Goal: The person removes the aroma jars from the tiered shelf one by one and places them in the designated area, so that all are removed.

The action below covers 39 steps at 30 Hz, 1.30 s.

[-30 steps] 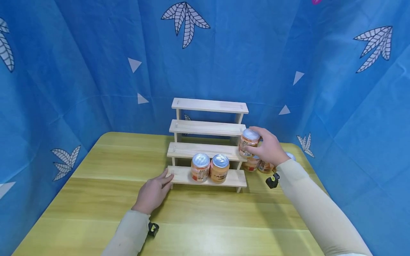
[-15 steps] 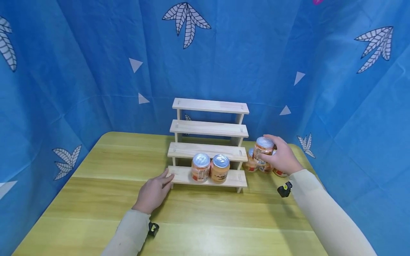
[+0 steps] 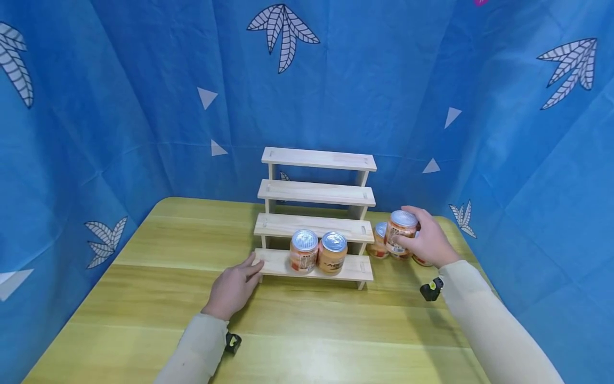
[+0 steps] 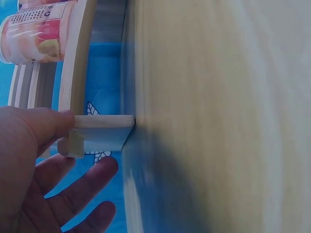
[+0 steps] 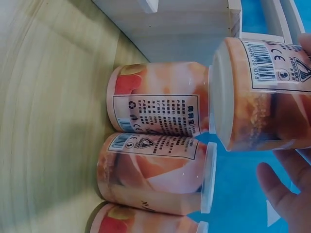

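Note:
My right hand (image 3: 430,242) grips an orange-labelled can (image 3: 400,240) with a silver lid, upright to the right of the wooden tiered shelf (image 3: 318,190). In the right wrist view, the held can's base (image 5: 223,97) is level with the lids of several similar cans (image 5: 155,99) on the table below. My left hand (image 3: 232,289) pinches the left end of the lowest step; in the left wrist view the thumb (image 4: 51,124) lies on top and the other fingers spread below. Two cans, one left (image 3: 304,257) and one right (image 3: 332,260), stand side by side on that step.
Pale wood-grain table (image 3: 297,330) under everything. A blue curtain (image 3: 307,106) with leaf prints hangs behind and along both sides. Partly hidden by the right hand, the standing cans sit close to the shelf's right side.
My right hand has carried the can rightward and down, from beside the shelf's right end to over the standing cans. The left hand has kept its hold on the shelf.

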Tool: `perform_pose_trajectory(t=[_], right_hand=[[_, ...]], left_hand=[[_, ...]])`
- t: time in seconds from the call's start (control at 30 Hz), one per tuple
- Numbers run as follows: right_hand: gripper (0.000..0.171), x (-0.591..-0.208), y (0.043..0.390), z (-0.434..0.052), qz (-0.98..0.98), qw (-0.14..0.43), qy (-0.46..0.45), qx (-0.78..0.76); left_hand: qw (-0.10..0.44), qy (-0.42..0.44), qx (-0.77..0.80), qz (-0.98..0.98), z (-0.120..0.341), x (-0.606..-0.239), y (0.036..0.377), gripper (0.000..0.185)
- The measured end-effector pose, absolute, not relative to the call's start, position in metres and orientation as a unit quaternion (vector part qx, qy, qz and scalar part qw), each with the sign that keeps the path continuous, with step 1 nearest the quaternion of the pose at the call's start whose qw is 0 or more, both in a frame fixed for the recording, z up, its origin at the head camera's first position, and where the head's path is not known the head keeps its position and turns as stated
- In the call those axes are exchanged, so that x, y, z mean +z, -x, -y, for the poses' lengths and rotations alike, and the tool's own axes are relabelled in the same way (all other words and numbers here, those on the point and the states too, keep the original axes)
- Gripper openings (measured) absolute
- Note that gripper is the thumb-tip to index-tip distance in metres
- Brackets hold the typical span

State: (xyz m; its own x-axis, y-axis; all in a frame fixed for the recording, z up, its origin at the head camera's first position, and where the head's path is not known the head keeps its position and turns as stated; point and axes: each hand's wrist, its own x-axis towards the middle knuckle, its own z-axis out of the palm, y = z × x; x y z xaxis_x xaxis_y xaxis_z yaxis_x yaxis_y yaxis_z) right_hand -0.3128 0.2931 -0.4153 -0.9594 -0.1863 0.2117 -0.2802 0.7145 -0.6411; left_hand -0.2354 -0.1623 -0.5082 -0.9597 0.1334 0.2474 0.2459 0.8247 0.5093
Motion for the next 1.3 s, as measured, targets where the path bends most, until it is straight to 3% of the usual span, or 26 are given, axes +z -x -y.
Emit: perform_pose_trajectory(t=[0.73,1.3], right_hand=[[0.082,-0.455,0.311,-0.297,0.926,0.048,-0.154,0.342],[0.072,-0.481,0.31,-0.297,0.937,0.1,-0.167,0.291]], left_hand=[[0.107,0.095,-0.275,0.951,0.164,-0.507,0.235,0.035],[0.114,0.1,-0.264,0.952,0.162,-0.51,0.236,0.035]])
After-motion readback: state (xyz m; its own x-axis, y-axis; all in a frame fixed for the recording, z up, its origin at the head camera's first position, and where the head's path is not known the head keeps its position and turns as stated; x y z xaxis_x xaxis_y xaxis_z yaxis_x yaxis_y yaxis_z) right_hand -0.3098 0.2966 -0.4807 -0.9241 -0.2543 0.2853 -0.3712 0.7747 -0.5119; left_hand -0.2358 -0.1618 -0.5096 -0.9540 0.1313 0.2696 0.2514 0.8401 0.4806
